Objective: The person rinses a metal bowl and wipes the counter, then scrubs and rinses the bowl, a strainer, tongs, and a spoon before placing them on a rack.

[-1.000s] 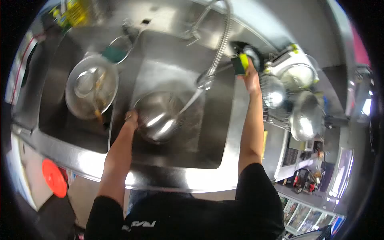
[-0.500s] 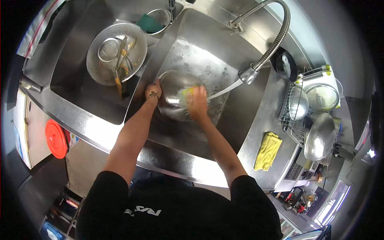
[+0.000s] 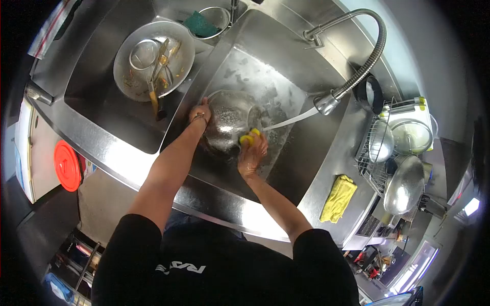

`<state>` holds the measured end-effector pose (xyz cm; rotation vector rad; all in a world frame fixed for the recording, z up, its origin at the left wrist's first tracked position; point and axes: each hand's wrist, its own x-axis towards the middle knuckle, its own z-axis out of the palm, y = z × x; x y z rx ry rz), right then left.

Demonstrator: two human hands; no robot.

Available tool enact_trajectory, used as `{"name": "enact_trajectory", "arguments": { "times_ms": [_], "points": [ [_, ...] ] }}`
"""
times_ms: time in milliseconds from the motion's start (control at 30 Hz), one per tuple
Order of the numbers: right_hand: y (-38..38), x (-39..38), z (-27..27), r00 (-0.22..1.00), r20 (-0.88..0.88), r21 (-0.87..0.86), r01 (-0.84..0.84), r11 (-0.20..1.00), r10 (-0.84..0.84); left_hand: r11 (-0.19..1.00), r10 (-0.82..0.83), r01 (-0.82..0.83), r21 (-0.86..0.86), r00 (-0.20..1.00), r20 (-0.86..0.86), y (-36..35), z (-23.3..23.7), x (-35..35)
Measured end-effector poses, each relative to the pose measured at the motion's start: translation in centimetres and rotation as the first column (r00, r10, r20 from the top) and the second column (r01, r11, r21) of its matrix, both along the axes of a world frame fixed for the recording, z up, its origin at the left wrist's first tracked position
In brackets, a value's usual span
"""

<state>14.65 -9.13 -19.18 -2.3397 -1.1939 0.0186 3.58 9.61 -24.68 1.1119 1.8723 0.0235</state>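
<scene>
Steel sink (image 3: 304,153) with 2 bowls (image 3: 224,113)

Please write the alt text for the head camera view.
A person's left hand holds the rim of a round shiny metal bowl in a rectangular steel sink, while the right hand presses a yellow sponge against it; water runs from a flexible metal faucet.

Hidden grips, a cropped cloth and clutter too small to name.
The right hand (image 3: 252,153) hides part of the yellow sponge (image 3: 247,138); how far the left hand's (image 3: 199,112) fingers wrap the bowl (image 3: 224,115) is unclear. The dark border crops the striped cloth (image 3: 51,33); distant lower-right items (image 3: 375,262) are indistinct.
</scene>
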Motion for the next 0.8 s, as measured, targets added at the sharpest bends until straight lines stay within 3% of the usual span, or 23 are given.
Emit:
{"name": "enact_trajectory", "arguments": {
  "times_ms": [67,100,133,167,200,233,300,367,433,467,500,533,567,600,633,700,800],
  "points": [
    [-0.2,0.3,-0.8,0.864,-0.502,0.440,0.204,0.875,0.051,0.998,0.055,-0.055,0.033,0.998,0.002,0.7,-0.9,0.3],
    [-0.5,1.9,-2.6,0.864,-0.500,0.441,0.195,0.876,0.060,0.994,0.109,-0.110,0.019,0.993,0.054,0.7,-1.5,0.6],
    [-0.9,4.6,-5.3,0.461,-0.887,0.219,0.490,0.844,-0.037,0.986,0.166,-0.167,0.001,0.980,0.106,0.8,-1.7,0.8],
    [-1.0,6.6,-6.7,-0.094,-0.992,-0.129,0.613,0.780,-0.089,0.984,0.178,-0.180,0.002,0.978,0.109,0.8,-0.9,0.8],
    [0.6,6.6,-1.5,-0.187,-0.961,-0.268,0.459,0.847,-0.203,0.992,0.084,-0.096,0.080,0.986,0.147,0.9,0.8,0.7],
    [1.1,7.9,-1.2,-0.183,-0.962,-0.263,0.450,0.853,-0.201,0.987,-0.016,-0.013,0.162,0.984,0.176,1.0,2.6,0.6],
    [2.8,10.9,-1.1,-0.325,-0.910,-0.384,0.425,0.820,-0.257,0.977,-0.067,0.015,0.211,0.967,0.245,1.0,5.4,0.8],
    [4.5,13.8,-1.4,-0.188,-0.960,-0.261,0.343,0.902,-0.206,0.967,-0.129,0.052,0.248,0.943,0.306,0.8,7.1,1.0],
    [6.7,17.3,-3.1,-0.007,-0.998,-0.064,0.117,0.991,-0.064,0.905,-0.262,0.088,0.415,0.886,0.383,0.4,8.3,1.6],
    [7.6,17.2,-2.4,-0.003,-0.998,-0.066,0.123,0.990,-0.066,0.841,-0.314,0.096,0.533,0.888,0.336,0.1,8.9,1.9],
    [9.0,16.3,-0.2,0.392,-0.920,-0.003,0.034,0.999,-0.016,0.841,-0.317,0.096,0.533,0.885,0.342,-0.2,9.6,2.2],
    [10.3,14.9,2.8,0.718,-0.693,0.020,-0.074,0.997,0.067,0.808,-0.381,0.198,0.554,0.894,0.236,-0.4,10.5,2.4],
    [11.0,12.3,7.6,0.821,-0.570,-0.180,-0.136,0.974,0.010,0.770,-0.439,0.299,0.563,0.890,0.128,-0.8,11.4,2.4],
    [10.9,9.9,8.8,0.909,-0.400,-0.088,-0.167,0.982,0.118,0.736,-0.451,0.293,0.610,0.884,0.120,-1.4,12.5,2.6],
    [10.6,7.7,8.1,0.973,-0.151,-0.038,-0.182,0.983,0.174,0.737,-0.449,0.288,0.612,0.885,0.125,-1.9,12.5,2.9],
    [9.9,3.7,8.9,0.919,0.094,-0.001,-0.383,0.924,0.382,0.662,-0.502,0.311,0.682,0.859,0.096,-2.4,12.0,3.1],
    [10.3,5.8,8.3,0.921,0.039,0.151,-0.388,0.909,0.387,0.659,-0.534,0.309,0.686,0.834,0.136,-2.8,11.3,3.3]
  ]
}}
